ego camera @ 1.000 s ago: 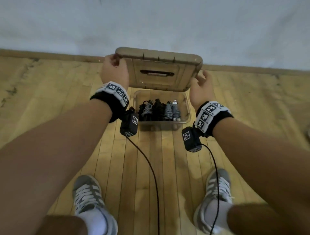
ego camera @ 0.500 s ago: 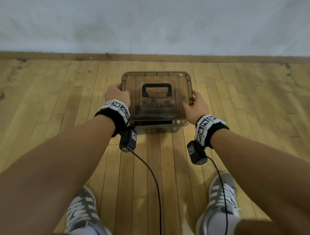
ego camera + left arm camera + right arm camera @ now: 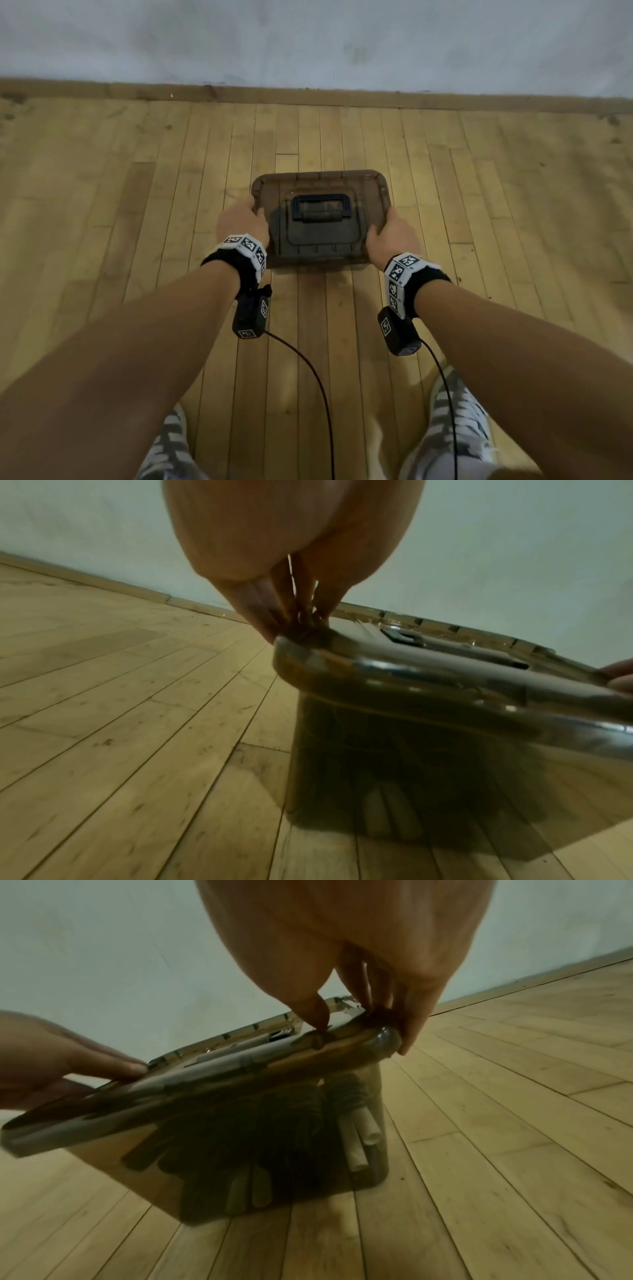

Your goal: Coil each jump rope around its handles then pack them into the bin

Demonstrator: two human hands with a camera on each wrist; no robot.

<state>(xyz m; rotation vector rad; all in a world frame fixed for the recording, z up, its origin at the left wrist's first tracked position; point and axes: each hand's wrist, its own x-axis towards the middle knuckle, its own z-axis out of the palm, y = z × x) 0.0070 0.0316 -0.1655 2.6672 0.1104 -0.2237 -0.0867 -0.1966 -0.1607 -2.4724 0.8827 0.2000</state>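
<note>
A smoky transparent bin (image 3: 318, 265) stands on the wooden floor with its lid (image 3: 329, 236) lying on top; the lid has a black carry handle (image 3: 320, 209). My left hand (image 3: 248, 216) grips the lid's left edge, fingers pointing down at its corner (image 3: 294, 623). My right hand (image 3: 388, 224) grips the right edge, thumb on top and fingers over the side (image 3: 407, 1034). Through the bin wall (image 3: 380, 1096) I see several coiled jump ropes (image 3: 291, 1123) with pale handles (image 3: 359, 1137) packed inside.
Bare wooden floorboards (image 3: 137, 240) surround the bin. A wooden baseboard (image 3: 308, 96) and a pale wall (image 3: 308, 41) run behind it. My two sneakers (image 3: 455, 421) are at the bottom, with camera cables (image 3: 318, 383) hanging from my wrists.
One second ago both hands held the lid tilted up over the open bin. It came down over the ropes and now lies on the bin, hands still on its sides.
</note>
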